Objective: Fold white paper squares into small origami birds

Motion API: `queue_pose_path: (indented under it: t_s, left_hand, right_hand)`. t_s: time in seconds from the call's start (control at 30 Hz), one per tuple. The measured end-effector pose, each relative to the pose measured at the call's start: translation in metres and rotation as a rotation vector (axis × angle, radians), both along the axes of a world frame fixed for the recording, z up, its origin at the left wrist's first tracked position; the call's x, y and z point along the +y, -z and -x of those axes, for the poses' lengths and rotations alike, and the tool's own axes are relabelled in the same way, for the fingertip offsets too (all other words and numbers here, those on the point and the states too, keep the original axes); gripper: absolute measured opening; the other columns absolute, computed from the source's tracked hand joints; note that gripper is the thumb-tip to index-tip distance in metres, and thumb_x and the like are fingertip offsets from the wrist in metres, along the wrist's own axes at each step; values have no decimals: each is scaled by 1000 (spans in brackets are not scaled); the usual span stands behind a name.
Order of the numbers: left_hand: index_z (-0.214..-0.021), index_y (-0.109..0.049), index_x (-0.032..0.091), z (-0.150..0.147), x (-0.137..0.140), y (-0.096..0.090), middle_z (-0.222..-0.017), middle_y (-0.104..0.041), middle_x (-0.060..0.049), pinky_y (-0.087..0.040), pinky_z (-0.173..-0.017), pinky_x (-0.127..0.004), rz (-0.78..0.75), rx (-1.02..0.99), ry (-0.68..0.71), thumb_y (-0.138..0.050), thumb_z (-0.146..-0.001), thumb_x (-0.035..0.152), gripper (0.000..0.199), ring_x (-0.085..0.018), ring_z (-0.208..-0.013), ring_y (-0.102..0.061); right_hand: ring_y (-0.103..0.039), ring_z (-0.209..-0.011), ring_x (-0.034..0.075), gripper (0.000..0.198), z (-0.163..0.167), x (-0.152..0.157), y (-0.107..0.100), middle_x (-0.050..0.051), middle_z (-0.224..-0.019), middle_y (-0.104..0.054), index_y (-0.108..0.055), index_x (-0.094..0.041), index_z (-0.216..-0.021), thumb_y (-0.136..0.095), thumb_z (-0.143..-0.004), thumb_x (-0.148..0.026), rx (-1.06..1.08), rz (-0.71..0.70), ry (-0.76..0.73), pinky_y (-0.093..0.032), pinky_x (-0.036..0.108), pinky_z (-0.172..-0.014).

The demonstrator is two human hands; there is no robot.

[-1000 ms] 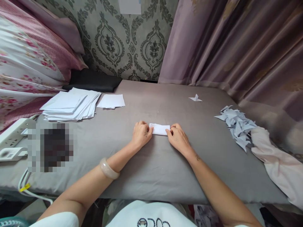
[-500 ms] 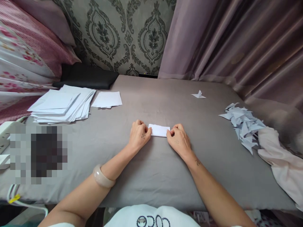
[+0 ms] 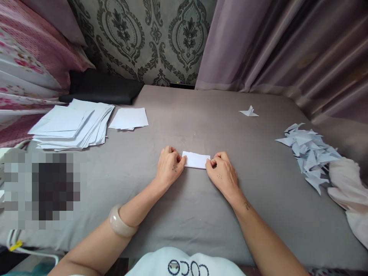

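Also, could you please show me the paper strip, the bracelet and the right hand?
Paper strip [image 3: 196, 160]: head view, middle of its upper face.
Bracelet [image 3: 120, 223]: head view, middle of its outer band.
Right hand [image 3: 222, 174]: head view, back of the hand.

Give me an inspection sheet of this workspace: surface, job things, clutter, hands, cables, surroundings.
Surface: grey cloth-covered table, lightly creased.
Job's things: white rectangular paper strip, mid-table; large white paper stack, left; pale folded-paper pile, right.
Clutter: flat black item behind stack; crumpled pale cloth beside pile.
Hands: left hand holds strip's left end; right hand, its right.
Cables: white cables, yellow tie, near-left edge.
Surroundings: grey patterned wall, mauve curtain.
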State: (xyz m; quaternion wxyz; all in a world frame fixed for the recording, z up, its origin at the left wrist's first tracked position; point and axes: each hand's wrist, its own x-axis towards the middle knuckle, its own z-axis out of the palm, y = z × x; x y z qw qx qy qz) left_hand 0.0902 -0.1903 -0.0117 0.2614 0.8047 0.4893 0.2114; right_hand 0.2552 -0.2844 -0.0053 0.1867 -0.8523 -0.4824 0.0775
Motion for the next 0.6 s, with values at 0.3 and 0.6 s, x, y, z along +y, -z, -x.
queue_pose_path:
  t_s: [0.3, 0.6]
  left_hand:
    - [-58, -52, 18, -1, 1, 1, -85, -55, -8, -47, -79, -40, -18, 1, -1, -57, -84, 29, 29, -23, -87, -50]
    - [-60, -53, 18, 0, 1, 4, -86, -55, -9, -47, -75, -39, -35, 15, 8, -55, -85, 30, 29, -23, -86, -51]
  right_hand:
    - [-51, -65, 12, 29, 0, 0, 1, 3, -99, -56, -51, -20, -63, -50, -86, -37, 3, 12, 13, -28, 29, -54]
    - [-49, -62, 11, 26, 1, 0, -1, 3, -97, -55, -54, -20, -65, -50, -86, -35, 2, 15, 1, -29, 29, -53]
